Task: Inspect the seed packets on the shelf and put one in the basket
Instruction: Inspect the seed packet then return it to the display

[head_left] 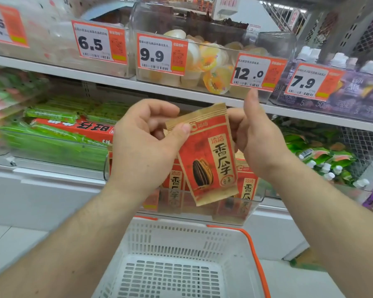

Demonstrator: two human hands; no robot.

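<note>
Your left hand (146, 145) pinches the seed packet (205, 155) at its top corner, right hand (254, 134) fingers curled behind its upper edge, packet's long axis near-vertical, hanging directly above the basket (181, 239), so lower it straight down.

Left shelf goods (19, 108) blurred, basket (138, 239) cut off below — tag print unreadable

left hand (144, 143) + right hand (254, 134): pinching seed packet (207, 155) | above basket (181, 239)

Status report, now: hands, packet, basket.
Both hands, left and right, hold seed packet at its top. Basket below, nothing in it. Path clear.
</note>
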